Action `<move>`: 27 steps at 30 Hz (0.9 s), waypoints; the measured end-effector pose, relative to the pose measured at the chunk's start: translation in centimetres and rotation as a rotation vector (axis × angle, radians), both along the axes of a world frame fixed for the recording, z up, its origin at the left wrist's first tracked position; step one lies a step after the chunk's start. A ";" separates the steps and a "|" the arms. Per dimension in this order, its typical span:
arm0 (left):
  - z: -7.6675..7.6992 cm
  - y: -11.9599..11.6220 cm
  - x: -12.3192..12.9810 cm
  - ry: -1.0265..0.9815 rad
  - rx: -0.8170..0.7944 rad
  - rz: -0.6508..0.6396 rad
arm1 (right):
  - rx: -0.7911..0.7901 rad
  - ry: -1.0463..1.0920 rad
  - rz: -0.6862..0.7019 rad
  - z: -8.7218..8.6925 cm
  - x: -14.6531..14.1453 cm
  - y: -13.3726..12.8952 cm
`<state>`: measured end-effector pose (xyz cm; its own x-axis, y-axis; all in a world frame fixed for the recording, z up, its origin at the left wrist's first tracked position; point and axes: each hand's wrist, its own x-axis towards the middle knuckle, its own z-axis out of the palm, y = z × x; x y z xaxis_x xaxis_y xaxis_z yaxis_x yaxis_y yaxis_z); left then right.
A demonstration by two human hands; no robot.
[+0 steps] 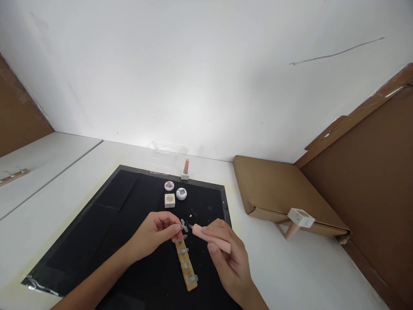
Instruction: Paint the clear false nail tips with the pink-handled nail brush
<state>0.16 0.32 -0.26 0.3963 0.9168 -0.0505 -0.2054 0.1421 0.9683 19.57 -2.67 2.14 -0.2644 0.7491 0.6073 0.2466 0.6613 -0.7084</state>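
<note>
Left grip: here's my left hand (161, 230), thumb and fingertips pinched together on a small clear piece (185, 226), its far end poking out past my fingers.
Right grip: my right hand (227, 254) is wrapped round a pink-handled tool (211, 238), its thin dark tip aimed left, right up by the clear piece — touching or not, I can't tell.
Wooden strip: the wooden strip (186, 269) runs from under my left fingertips toward the bench's near edge, more clear pieces standing along it.
Black mat: the black mat (87, 215) lies beneath it all, on the white bench (271, 262).
Toward the far edge: a white cube (169, 200), two round tins (181, 194) just beyond, and a pink-capped bottle (185, 170) upright at the mat's border.
Bench's far edge: a clear tray (164, 150) sits by the wall.
Right side: a cardboard box (274, 185) — a white square block (300, 218) with a pink stem by its near edge.
</note>
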 end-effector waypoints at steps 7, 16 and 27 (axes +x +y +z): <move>-0.1 -0.3 0.2 -0.020 -0.006 -0.031 | -0.068 -0.024 0.021 0.0 0.0 0.0; -0.3 -0.2 0.1 -0.033 0.003 -0.048 | 0.032 0.107 -0.018 0.2 -0.2 0.1; -0.1 -0.3 0.2 0.007 0.057 -0.094 | -0.109 0.013 -0.004 0.3 -0.3 0.0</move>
